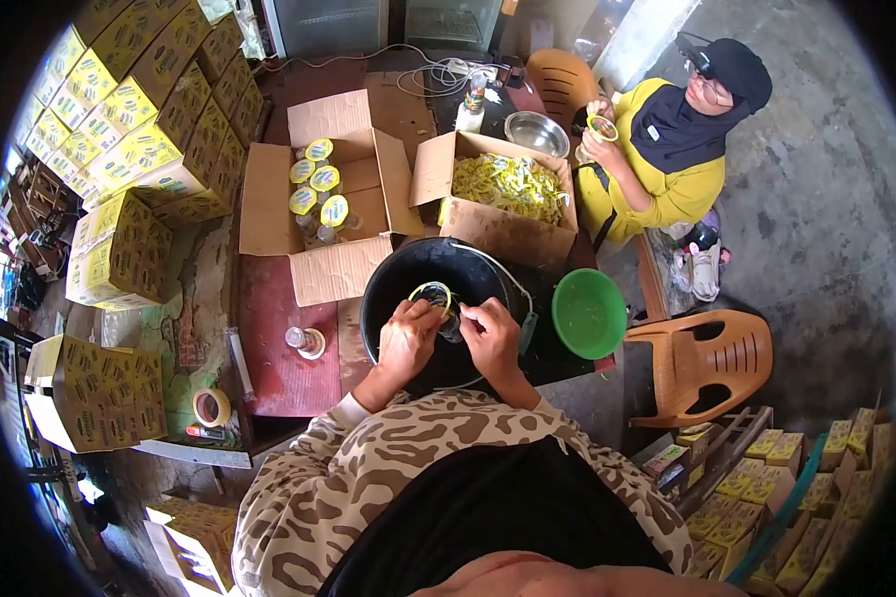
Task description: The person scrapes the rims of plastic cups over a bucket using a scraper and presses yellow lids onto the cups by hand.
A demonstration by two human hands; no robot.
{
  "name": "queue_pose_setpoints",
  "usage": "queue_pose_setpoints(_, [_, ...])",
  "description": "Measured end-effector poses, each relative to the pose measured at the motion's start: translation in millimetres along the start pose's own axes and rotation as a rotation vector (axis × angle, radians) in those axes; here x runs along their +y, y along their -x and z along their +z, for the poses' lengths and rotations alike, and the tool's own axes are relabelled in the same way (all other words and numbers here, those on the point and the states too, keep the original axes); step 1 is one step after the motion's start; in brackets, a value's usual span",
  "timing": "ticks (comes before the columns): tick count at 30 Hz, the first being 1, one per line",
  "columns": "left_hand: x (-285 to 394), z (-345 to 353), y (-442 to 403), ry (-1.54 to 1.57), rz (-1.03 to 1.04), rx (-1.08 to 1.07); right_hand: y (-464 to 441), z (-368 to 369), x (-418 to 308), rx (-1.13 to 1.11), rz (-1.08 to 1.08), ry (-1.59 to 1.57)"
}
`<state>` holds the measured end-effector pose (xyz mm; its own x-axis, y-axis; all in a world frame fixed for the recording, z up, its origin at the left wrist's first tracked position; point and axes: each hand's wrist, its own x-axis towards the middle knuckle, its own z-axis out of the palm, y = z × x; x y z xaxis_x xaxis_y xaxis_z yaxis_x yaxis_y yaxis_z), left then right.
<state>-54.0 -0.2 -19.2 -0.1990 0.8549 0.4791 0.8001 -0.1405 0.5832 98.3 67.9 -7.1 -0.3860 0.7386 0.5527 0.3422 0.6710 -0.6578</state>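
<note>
Over the black bucket [378, 298], my left hand [408, 338] is closed around a round, yellow-rimmed container [432, 293]. My right hand [490, 336] pinches at its right side, its fingertips partly hidden. The container's lower part is hard to make out against the dark bucket. Behind the bucket on the left, an open carton [259, 199] holds several clear containers [325, 179] with yellow-edged round tops. Another carton [508, 231] beside it is full of small yellow-green wrappers or labels [508, 187]. A single clear container [306, 342] lies or stands left of the bucket.
A green basin [588, 313] sits right of the bucket. A co-worker [667, 149] in yellow holds a similar container at the far right. A metal bowl [537, 133], tape roll [210, 408], stacked yellow cartons [129, 129] and an orange chair [712, 363] surround the table.
</note>
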Motion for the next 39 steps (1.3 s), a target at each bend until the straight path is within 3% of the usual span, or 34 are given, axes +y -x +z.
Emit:
queue_pose_setpoints(10, [8,-1,6,-0.001,0.033,-0.116,-3,13,25,-0.037,0.097,0.055])
queue_pose_setpoints(18, [1,-6,4,-0.097,-0.001,-0.086,11,6,41,-0.005,0.311,-0.388])
queue_pose_setpoints(20, [-1,-5,3,-0.124,0.045,-0.045,9,1,40,-0.141,0.562,-0.582])
queue_pose_setpoints(24, [-1,-5,2,-0.149,0.089,-0.074,7,1,32,-0.239,0.662,-0.778])
queue_pose_setpoints(30, [-2,-4,4,0.005,0.075,-0.071,13,8,43,-0.263,0.677,-0.782])
queue_pose_setpoints(36, [0,-13,-8,-0.021,0.164,0.137,10,3,34,-0.315,0.738,-0.846])
queue_pose_setpoints(38, [-14,-1,-1,0.319,0.009,0.09,10,2,33,-0.315,0.738,-0.867])
queue_pose_setpoints(39, [-17,-5,0,0.301,-0.016,0.012,10,1,31,-0.317,0.74,-0.876])
